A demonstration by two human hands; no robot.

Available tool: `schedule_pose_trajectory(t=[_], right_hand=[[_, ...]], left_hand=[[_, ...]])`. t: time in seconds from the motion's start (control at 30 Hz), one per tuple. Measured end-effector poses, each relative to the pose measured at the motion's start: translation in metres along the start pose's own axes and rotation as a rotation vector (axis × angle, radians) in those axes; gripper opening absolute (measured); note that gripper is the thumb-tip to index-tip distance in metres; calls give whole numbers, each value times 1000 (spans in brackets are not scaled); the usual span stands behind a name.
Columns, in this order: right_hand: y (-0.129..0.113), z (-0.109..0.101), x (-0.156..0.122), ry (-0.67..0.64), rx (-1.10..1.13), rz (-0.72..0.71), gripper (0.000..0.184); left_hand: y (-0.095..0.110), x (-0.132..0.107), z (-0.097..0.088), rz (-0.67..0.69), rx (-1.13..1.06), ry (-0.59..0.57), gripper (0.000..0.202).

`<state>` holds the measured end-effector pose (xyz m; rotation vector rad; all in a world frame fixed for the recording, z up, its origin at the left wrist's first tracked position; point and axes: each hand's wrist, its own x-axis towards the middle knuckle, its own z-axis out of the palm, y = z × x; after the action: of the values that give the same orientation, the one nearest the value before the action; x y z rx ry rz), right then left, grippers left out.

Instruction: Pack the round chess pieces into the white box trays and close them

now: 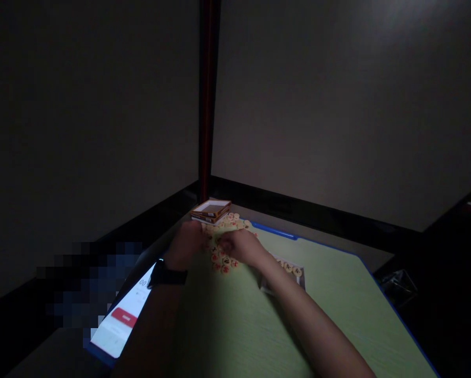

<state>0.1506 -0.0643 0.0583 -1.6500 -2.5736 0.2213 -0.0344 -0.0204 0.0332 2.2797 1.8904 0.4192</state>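
Round Chinese chess pieces [225, 269] with red and black characters lie in a loose pile on a pale green table [227, 331]. My left hand [186, 242], with a dark watch at the wrist, is at the pile's left side; its fingers are dark and blurred. Over the middle of the pile, my right hand [241, 245] has its fingers curled in and pressed together; whatever they may hold is hidden. Under my right forearm stands a clear tray [302, 281] with several pieces in a row, partly covered by the arm.
Stacked shallow boxes [211, 210] sit at the far corner, behind the pile. A lit screen [121, 320] lies to the left beside my left forearm. The table has a blue edge [275, 231]. Dark walls meet behind it, and a shiny clear wrapper [398, 289] is off its right side.
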Motion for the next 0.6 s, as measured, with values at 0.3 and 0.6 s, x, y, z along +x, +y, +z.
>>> schedule_pose_trajectory(t=[0.3,0.6], right_hand=[[-9,4,63,-56,-264,-22,44],[1,23,72,-21,-221,-26,42]], left_hand=[[6,-1,9,12,-63,-83,29],[9,-3,15,31,-42,-105,27]])
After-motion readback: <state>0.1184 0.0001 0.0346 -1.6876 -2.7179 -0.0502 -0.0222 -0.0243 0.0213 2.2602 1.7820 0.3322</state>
